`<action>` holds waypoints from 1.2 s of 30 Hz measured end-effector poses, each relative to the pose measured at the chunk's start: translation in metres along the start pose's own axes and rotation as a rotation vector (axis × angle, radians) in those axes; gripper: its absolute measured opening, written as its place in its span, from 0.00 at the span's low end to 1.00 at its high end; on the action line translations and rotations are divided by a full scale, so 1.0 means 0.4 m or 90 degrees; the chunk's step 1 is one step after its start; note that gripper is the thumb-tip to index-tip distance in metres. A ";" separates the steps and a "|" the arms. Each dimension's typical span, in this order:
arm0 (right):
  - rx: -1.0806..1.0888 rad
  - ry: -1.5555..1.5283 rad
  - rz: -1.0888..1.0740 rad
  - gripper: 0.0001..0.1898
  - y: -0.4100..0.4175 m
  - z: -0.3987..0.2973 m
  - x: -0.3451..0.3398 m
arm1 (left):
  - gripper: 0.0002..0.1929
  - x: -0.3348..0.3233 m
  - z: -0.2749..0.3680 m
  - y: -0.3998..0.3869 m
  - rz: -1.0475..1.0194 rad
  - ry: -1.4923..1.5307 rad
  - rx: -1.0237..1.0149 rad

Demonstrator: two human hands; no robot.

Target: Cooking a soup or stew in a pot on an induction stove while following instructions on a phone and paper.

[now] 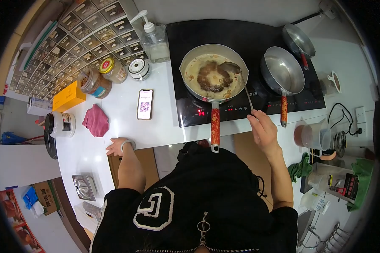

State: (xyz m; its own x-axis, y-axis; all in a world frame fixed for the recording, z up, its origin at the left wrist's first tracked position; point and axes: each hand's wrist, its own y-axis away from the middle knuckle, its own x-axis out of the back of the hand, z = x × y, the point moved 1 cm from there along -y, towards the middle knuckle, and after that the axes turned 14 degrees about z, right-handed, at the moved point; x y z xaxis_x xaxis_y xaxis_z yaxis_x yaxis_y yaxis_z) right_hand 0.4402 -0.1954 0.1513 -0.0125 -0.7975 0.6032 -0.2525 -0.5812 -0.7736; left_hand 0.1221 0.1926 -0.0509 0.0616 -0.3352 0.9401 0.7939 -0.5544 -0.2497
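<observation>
My right hand (263, 130) grips the thin handle of a metal ladle (231, 67). Its bowl rests at the right side of a saucepan (184, 83) on the induction cooktop (193, 34). Inside the pan is a pale, bubbling liquid (194, 64) with a dark brown ring at its middle and small bits around the edge. The pan's worn red handle (215, 123) points toward me. My left hand (116, 146) lies on the edge of the white counter (123, 129), fingers spread, holding nothing. Nearest to it is a crumpled pink cloth (96, 120).
Two more pans, a larger one (283, 69) and a smaller one (299, 39), stand right on the cooktop. Left are a phone (145, 104), a pump bottle (156, 44), jars (95, 83) and a yellow box (69, 96). A plastic measuring jug (313, 134) stands at right.
</observation>
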 end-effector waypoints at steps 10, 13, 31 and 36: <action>-0.011 0.016 -0.003 0.16 -0.001 0.008 0.007 | 0.32 0.019 0.002 0.006 -0.015 0.007 -0.004; -0.011 0.015 0.001 0.15 -0.003 0.007 0.010 | 0.32 0.020 0.003 0.007 -0.022 0.008 0.002; 0.009 -0.024 -0.040 0.17 -0.010 -0.005 0.017 | 0.32 0.031 0.004 0.011 -0.019 0.003 -0.006; 0.017 -0.042 -0.081 0.18 -0.008 -0.019 0.006 | 0.32 0.012 0.000 0.005 -0.005 0.007 -0.006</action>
State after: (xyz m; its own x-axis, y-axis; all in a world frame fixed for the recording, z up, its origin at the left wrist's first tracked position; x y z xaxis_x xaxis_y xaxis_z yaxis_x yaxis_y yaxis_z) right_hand 0.4334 -0.1944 0.1566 0.0819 -0.7251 0.6837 -0.2221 -0.6821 -0.6967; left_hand 0.1240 0.1900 -0.0467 0.0486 -0.3385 0.9397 0.7887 -0.5643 -0.2441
